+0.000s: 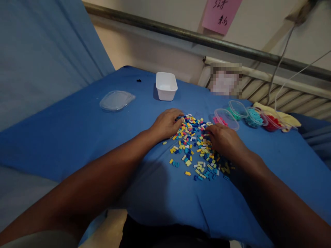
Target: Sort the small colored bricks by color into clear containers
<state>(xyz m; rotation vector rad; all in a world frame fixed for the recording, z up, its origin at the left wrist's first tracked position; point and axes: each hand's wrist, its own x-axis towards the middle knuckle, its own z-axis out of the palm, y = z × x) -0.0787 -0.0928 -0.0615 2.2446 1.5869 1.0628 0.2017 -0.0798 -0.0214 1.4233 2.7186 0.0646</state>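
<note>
A loose pile of small toy building bricks (190, 137) in yellow, white, blue, teal and pink is spread over the blue cloth in front of me. My left hand (169, 122) rests at the pile's upper left edge, its thumb apart from the fingers and bricks showing in the gap. On the opposite side, my right hand (223, 137) reaches down into the bricks with its fingers curled together. Whatever lies between those fingertips is too small and covered to make out.
A white tub (166, 88) stands behind the pile, and a clear plastic lid (117, 100) lies farther left. At the right, clear containers hold pink bricks (219, 120), green bricks (234, 113), turquoise bricks (253, 118) and red bricks (271, 123). A yellow cloth (281, 115) lies near the radiator (297, 89).
</note>
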